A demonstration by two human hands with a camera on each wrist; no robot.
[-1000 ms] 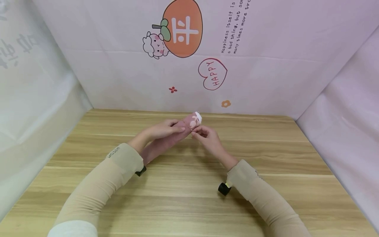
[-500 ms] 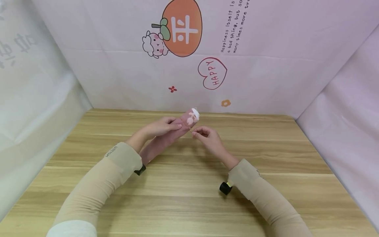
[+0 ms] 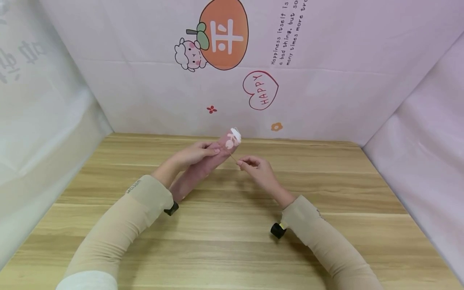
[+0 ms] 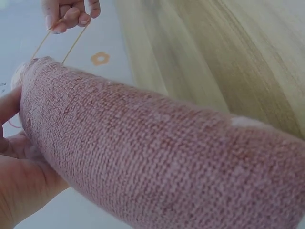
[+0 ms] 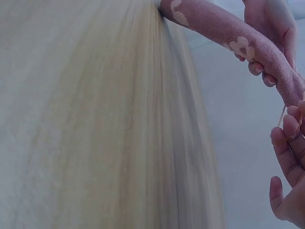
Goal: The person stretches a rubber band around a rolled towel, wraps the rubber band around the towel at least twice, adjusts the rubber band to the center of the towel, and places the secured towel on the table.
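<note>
A long roll of pink textured cloth (image 3: 197, 175), with pale printed shapes and a white end, slants across the middle of the head view. My left hand (image 3: 195, 155) grips it near its far end, thumb on top. A thin yellow-orange rubber band (image 4: 76, 44) loops around the roll close to that end. With thumb and fingers, my right hand (image 3: 258, 170) pinches the band and pulls it out to the right. Two taut strands run from the roll to the right fingers (image 4: 71, 18) in the left wrist view. The band's far side is hidden.
Under the hands lies a wood-grain table (image 3: 224, 245). A white printed sheet (image 3: 152, 92) hangs behind it, and white sheets stand along the left and right sides. Small black cameras (image 3: 278, 230) sit at both wrists.
The left hand and roll have shifted a little left and up, away from the right hand. The right hand has drifted slightly right, and the band is stretched longer between them.
</note>
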